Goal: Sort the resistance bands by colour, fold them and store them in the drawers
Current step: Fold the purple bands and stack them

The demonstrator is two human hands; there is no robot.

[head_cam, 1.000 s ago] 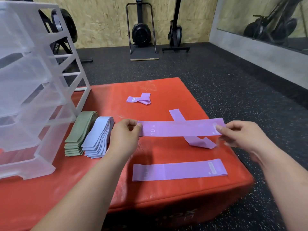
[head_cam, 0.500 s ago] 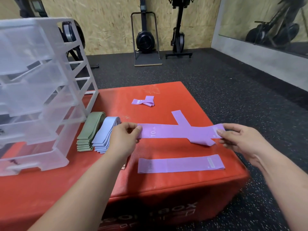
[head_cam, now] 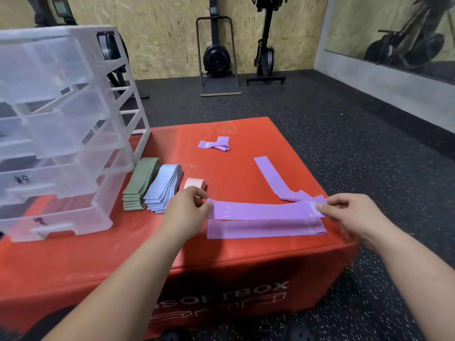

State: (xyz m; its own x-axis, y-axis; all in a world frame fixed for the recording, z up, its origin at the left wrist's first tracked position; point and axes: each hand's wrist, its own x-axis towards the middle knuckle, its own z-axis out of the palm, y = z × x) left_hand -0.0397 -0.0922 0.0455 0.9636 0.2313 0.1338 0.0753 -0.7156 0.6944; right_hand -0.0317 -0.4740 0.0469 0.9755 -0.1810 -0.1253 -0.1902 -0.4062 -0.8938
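I hold a purple resistance band stretched flat between both hands. My left hand pinches its left end and my right hand pinches its right end. It hovers just above and partly over a second purple band lying flat near the front edge of the red soft box. A third purple band lies angled behind, and a crumpled purple one sits further back. Folded stacks of green bands and light blue bands lie left, with a pink band beside them.
A clear plastic drawer unit stands on the box's left side, its drawers pulled partly out. Black rubber floor surrounds the box. Exercise machines stand against the wooden back wall, and a mirror hangs on the right.
Both hands have brought the held purple band toward me and lower, so it now overlaps the flat purple band at the front. The pink band has come into sight behind my left hand.
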